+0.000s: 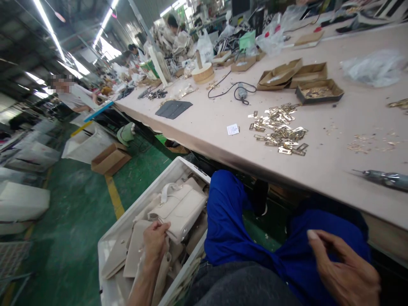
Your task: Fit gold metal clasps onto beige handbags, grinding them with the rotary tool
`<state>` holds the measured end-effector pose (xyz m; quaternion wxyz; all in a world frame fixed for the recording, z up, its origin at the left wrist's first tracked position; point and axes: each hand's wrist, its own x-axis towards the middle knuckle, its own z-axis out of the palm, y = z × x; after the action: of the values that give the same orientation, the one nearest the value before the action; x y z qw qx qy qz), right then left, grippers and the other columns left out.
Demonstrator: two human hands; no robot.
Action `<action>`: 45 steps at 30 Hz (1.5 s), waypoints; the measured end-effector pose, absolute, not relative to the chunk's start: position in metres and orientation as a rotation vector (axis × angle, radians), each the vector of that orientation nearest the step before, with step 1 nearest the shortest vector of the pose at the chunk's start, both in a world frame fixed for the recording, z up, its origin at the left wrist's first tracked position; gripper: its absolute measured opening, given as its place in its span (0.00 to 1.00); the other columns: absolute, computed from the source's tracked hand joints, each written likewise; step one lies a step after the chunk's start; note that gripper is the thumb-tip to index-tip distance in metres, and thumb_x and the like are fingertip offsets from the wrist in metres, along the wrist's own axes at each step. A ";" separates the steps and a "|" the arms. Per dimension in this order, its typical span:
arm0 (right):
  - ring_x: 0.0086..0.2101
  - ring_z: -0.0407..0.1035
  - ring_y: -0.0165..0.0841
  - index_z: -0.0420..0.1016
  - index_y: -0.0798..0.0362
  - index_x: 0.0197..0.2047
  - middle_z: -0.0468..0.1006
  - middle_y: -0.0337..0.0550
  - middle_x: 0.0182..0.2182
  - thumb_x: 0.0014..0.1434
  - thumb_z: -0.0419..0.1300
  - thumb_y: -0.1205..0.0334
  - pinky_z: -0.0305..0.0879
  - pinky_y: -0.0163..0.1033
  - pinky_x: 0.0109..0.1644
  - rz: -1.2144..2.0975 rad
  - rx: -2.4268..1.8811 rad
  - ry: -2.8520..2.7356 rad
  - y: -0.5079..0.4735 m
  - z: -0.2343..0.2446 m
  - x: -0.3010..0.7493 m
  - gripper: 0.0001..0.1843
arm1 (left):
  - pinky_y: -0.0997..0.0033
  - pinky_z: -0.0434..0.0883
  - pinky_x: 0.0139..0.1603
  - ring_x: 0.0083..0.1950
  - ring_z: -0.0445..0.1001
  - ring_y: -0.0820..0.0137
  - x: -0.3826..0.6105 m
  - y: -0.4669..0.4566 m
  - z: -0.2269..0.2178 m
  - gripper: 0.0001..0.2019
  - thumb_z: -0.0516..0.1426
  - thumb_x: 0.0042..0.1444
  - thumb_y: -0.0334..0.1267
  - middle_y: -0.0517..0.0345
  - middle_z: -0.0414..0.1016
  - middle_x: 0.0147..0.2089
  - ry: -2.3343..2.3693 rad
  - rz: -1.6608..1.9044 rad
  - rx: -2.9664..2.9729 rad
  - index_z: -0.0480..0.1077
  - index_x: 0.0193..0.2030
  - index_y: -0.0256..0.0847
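Observation:
My left hand [155, 240] is closed on the near edge of a cream handbag [183, 208], its fingertips pinching it by the corner. The handbag has a short top handle and lies on other cream bags [134, 250] in a white plastic crate [106, 242] to the left of my legs. Over my right thigh hovers my right hand [346, 265], fingers loosely curled, thumb apart, with nothing visible in it. On the table [325, 165] ahead lies a pile of gold metal plates [280, 127], beside a small white label [233, 129].
An electric screwdriver [385, 178] lies at the table's right edge. Cardboard trays [319, 91], a corded tool [242, 91] and black sheets [174, 109] rest farther back. A cardboard box [111, 158] and plastic bins stand on the green floor. Another person [75, 95] works at the far left.

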<state>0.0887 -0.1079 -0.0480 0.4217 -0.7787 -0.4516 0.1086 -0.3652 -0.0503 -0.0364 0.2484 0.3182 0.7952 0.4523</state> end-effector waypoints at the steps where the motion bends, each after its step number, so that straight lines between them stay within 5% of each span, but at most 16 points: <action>1: 0.28 0.74 0.37 0.81 0.51 0.46 0.80 0.47 0.34 0.61 0.63 0.42 0.72 0.42 0.37 0.291 -1.793 -1.251 -0.100 -0.045 0.078 0.22 | 0.74 0.61 0.21 0.20 0.63 0.73 -0.361 -0.051 -0.023 0.18 0.67 0.44 0.49 0.68 0.61 0.18 2.113 1.266 0.893 0.64 0.22 0.42; 4: 0.43 0.76 0.44 0.74 0.51 0.60 0.79 0.51 0.47 0.62 0.66 0.51 0.76 0.48 0.48 0.308 -1.435 -1.534 -0.081 -0.033 0.041 0.26 | 0.75 0.61 0.23 0.22 0.63 0.73 -0.327 -0.053 0.014 0.17 0.68 0.42 0.45 0.67 0.63 0.19 2.009 1.306 1.082 0.64 0.21 0.42; 8: 0.64 0.59 0.59 0.54 0.53 0.75 0.62 0.59 0.67 0.56 0.70 0.54 0.64 0.67 0.64 0.260 -1.233 -1.790 -0.079 -0.021 -0.006 0.49 | 0.73 0.65 0.23 0.22 0.69 0.68 -0.260 -0.059 0.049 0.12 0.66 0.48 0.45 0.64 0.68 0.19 2.119 1.334 1.315 0.68 0.25 0.44; 11: 0.67 0.52 0.63 0.44 0.55 0.77 0.55 0.63 0.70 0.54 0.72 0.51 0.57 0.73 0.66 0.237 -1.121 -1.820 -0.086 -0.021 -0.034 0.58 | 0.71 0.67 0.23 0.21 0.71 0.66 -0.215 -0.068 0.060 0.12 0.64 0.50 0.45 0.61 0.71 0.19 2.052 1.373 1.349 0.68 0.25 0.45; 14: 0.67 0.54 0.61 0.41 0.55 0.77 0.59 0.63 0.68 0.57 0.69 0.56 0.60 0.72 0.66 0.168 -1.048 -1.613 -0.090 -0.026 -0.047 0.55 | 0.70 0.71 0.23 0.23 0.75 0.64 -0.178 -0.079 0.059 0.11 0.65 0.53 0.45 0.59 0.74 0.21 1.813 1.312 1.378 0.68 0.26 0.46; 17: 0.65 0.59 0.58 0.48 0.50 0.74 0.67 0.58 0.64 0.56 0.67 0.63 0.65 0.69 0.63 0.077 -1.009 -1.404 -0.093 -0.027 -0.033 0.48 | 0.68 0.77 0.29 0.27 0.78 0.61 -0.143 -0.089 0.056 0.09 0.67 0.53 0.44 0.56 0.78 0.26 1.587 1.337 1.354 0.73 0.31 0.47; 22: 0.52 0.72 0.50 0.66 0.51 0.62 0.75 0.53 0.53 0.55 0.71 0.53 0.75 0.52 0.55 0.283 -1.355 -0.929 -0.119 -0.012 0.039 0.35 | 0.62 0.80 0.49 0.47 0.82 0.54 -0.106 -0.096 0.061 0.13 0.65 0.58 0.52 0.48 0.83 0.46 1.238 1.318 1.251 0.78 0.40 0.45; 27: 0.46 0.75 0.49 0.71 0.55 0.61 0.79 0.50 0.49 0.48 0.74 0.49 0.75 0.44 0.47 0.566 -1.300 -0.551 -0.162 -0.030 0.102 0.41 | 0.65 0.80 0.36 0.35 0.83 0.59 -0.104 -0.075 0.062 0.16 0.64 0.60 0.53 0.50 0.83 0.38 1.204 1.253 1.137 0.72 0.41 0.42; 35: 0.38 0.78 0.54 0.81 0.52 0.52 0.83 0.52 0.39 0.47 0.73 0.49 0.77 0.57 0.39 0.809 -1.085 -0.202 -0.212 -0.134 0.104 0.30 | 0.63 0.80 0.30 0.38 0.84 0.52 -0.091 -0.031 0.082 0.33 0.61 0.62 0.51 0.43 0.84 0.39 0.862 0.885 0.762 0.56 0.69 0.43; 40: 0.38 0.78 0.56 0.84 0.52 0.42 0.83 0.52 0.36 0.35 0.77 0.56 0.75 0.59 0.42 1.016 -0.956 -0.141 -0.216 -0.130 0.079 0.27 | 0.62 0.81 0.37 0.41 0.85 0.53 -0.074 -0.010 0.085 0.20 0.52 0.70 0.47 0.32 0.83 0.40 0.810 0.790 0.639 0.69 0.55 0.29; 42: 0.39 0.78 0.55 0.84 0.51 0.43 0.83 0.50 0.38 0.33 0.77 0.57 0.75 0.58 0.44 1.054 -0.939 -0.119 -0.217 -0.120 0.070 0.29 | 0.68 0.81 0.36 0.37 0.85 0.58 -0.069 -0.006 0.078 0.13 0.56 0.67 0.38 0.31 0.83 0.37 0.879 0.845 0.642 0.73 0.45 0.26; 45: 0.42 0.77 0.54 0.83 0.50 0.48 0.83 0.50 0.40 0.33 0.76 0.60 0.74 0.55 0.46 1.061 -0.971 -0.101 -0.219 -0.109 0.065 0.33 | 0.73 0.80 0.34 0.34 0.84 0.62 -0.069 -0.007 0.064 0.09 0.61 0.60 0.29 0.33 0.83 0.38 0.910 0.886 0.716 0.74 0.45 0.24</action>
<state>0.0653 -0.2188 -0.1089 0.7512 -0.4444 -0.0465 0.4859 -0.0687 -0.0071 0.0637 0.7457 0.3272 0.4158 0.4050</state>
